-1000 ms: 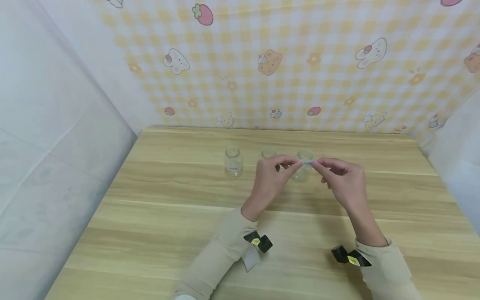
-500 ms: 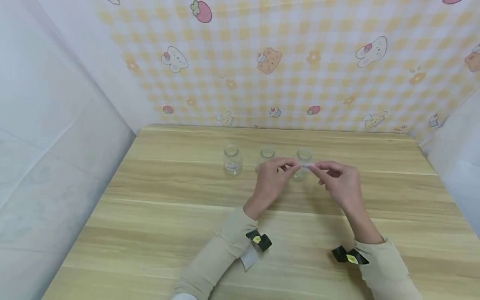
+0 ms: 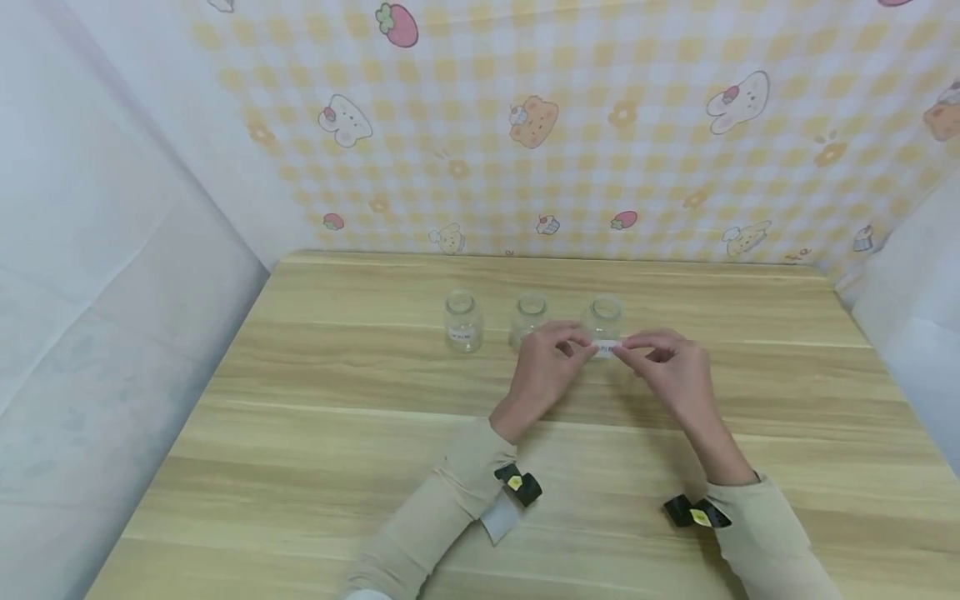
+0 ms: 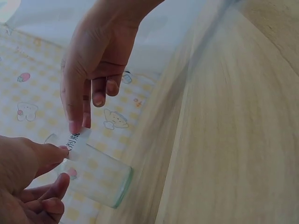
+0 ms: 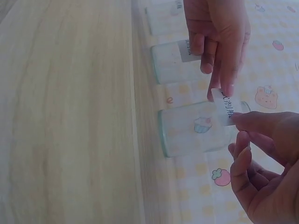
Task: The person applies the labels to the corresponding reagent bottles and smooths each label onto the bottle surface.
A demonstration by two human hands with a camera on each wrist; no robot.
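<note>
Between both hands is a small white label [image 3: 606, 349] with dark printed characters. My left hand [image 3: 546, 367] pinches its left end between thumb and finger, and my right hand [image 3: 675, 371] pinches the other end. Just behind the label stands the right-hand clear glass jar [image 3: 604, 312]; in the left wrist view the label [image 4: 77, 142] lies across the upper part of that jar [image 4: 105, 175]. Whether it touches the glass I cannot tell. A middle jar [image 3: 531, 308], partly hidden by my left hand, carries a label in the right wrist view. The left jar [image 3: 462, 317] is labelled too.
A small greyish-white piece of paper [image 3: 499, 518] lies on the wooden table [image 3: 315, 467] beside my left sleeve. A checked cloth [image 3: 450, 125] with cartoon prints hangs behind the table. White sheeting [image 3: 112, 292] covers the left side.
Both hands have lowered slightly toward the table's front with the label, and it now appears lower against the right-hand jar, its face more visible. The jars stay in place.
</note>
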